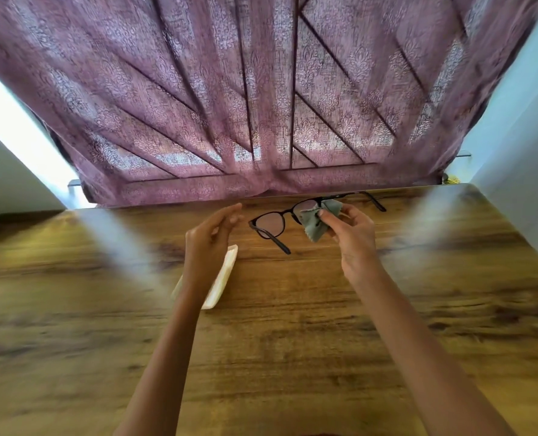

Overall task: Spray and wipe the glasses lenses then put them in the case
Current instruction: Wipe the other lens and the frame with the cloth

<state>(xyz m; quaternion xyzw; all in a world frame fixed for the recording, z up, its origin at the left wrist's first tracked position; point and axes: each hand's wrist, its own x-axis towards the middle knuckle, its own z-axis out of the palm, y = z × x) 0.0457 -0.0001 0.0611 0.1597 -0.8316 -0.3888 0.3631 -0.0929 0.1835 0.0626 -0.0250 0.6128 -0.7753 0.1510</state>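
- Pinching a small grey-green microfibre cloth (316,223) between thumb and fingers, the right hand (354,236) is pressing it around one lens of the black thin-framed glasses (272,223), and through the cloth it is also carrying the frame.
- Glasses are being held up above the far part of the brown wood-grain table (292,341), temples unfolded, one arm pointing toward the person and the other trailing off behind the right hand.
- Left hand (209,240) is hovering just beside the bare lens with its fingers loosely spread and holding nothing; it is not touching the frame.
- Step in hand, as I judge it, is the wiping: the cloth is covering the lens nearest the right hand, while the other lens is showing uncovered.
- No spray bottle is showing anywhere in view, so whether the lenses are wet cannot be told.
- Flat cream-coloured glasses case (222,280) is lying on the table below the left wrist, partly hidden by it; whether its lid is open cannot be made out.
- Next move is likely calling for the left hand to steady the frame at the free rim or temple, so the cloth can shift across to the uncovered lens without twisting the bridge.
- After that, the temples are needing to be folded before the glasses go down into the case.
- Behind the table a purple patterned curtain (261,89) is hanging, and the whole picture is somewhat blurred.
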